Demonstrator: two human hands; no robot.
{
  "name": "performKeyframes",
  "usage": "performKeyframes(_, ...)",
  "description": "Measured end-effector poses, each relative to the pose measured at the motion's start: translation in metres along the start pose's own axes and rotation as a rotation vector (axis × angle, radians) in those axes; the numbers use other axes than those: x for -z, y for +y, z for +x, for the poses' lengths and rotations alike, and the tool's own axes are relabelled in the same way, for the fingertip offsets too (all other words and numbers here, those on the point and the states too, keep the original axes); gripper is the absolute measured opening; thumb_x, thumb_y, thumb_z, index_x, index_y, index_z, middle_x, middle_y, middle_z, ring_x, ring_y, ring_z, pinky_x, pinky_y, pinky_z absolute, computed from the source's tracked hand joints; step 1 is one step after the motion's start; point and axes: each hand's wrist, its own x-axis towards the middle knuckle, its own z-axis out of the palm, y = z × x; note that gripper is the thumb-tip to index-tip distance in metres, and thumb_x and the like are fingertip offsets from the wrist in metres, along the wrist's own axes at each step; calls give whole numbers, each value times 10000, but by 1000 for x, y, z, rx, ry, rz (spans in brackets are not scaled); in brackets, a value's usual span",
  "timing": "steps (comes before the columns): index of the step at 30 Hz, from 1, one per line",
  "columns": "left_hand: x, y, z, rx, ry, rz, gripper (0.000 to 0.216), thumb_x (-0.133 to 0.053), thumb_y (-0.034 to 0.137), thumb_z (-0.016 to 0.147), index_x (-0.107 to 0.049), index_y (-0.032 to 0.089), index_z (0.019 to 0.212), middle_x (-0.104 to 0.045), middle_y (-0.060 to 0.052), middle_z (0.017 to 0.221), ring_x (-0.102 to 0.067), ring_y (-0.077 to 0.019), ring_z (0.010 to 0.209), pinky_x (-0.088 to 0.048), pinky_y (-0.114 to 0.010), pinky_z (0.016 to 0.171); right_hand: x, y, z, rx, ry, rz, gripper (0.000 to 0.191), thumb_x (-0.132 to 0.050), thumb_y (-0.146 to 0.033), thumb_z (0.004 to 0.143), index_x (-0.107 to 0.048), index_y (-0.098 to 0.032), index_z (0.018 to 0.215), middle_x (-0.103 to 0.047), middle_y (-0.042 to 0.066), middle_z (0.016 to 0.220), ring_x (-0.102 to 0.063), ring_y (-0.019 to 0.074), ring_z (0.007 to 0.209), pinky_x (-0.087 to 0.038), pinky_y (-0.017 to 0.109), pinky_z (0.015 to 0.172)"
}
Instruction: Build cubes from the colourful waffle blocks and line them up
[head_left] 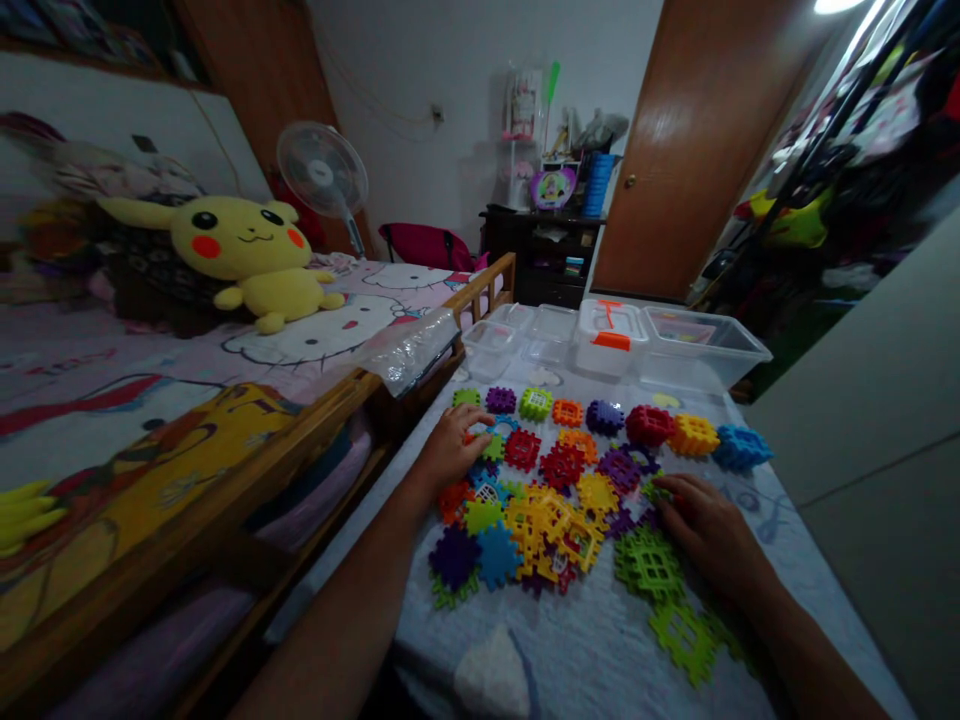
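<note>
A heap of coloured plastic interlocking blocks lies on a pale patterned sheet in front of me. A row of assembled block cubes stands behind the heap. My left hand rests at the heap's left edge, fingers curled onto a small blue piece. My right hand lies at the heap's right side, fingers bent over some pieces, next to a flat green block. What the right fingers hold is hidden.
Clear plastic boxes and a white box with an orange latch stand behind the cubes. A wooden bed rail runs along the left, with a yellow plush toy on the bed. A fan and door stand beyond.
</note>
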Motion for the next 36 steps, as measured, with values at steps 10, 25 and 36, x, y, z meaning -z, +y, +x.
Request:
performKeyframes(10, 36, 39, -35, -20, -589, 149, 194, -609, 190, 753, -672, 189, 936, -651, -22, 902, -586, -181, 869, -419, -253, 769, 1, 0, 1, -2, -8, -13, 338, -450, -372, 873, -678, -174, 1027, -678, 125, 1062, -656, 254, 932, -540, 395, 817)
performKeyframes(25, 23, 17, -18, 220, -473, -409, 213, -596, 321, 751, -610, 159, 889, -487, 39, 672, -456, -118, 609, -345, -222, 556, 0, 2, 0, -16, -14, 23, 324, -467, -380, 867, -681, -196, 1028, -673, 111, 1054, -653, 250, 927, -544, 394, 817)
performKeyframes(36, 5, 30, 13, 230, -192, -347, 205, -507, 226, 778, -623, 170, 937, -578, 6, 785, -525, -133, 689, -428, -247, 637, 4, -2, 1, -7, -34, 26, 294, -478, -350, 865, -681, -202, 1018, -681, 100, 1044, -652, 245, 931, -541, 384, 825)
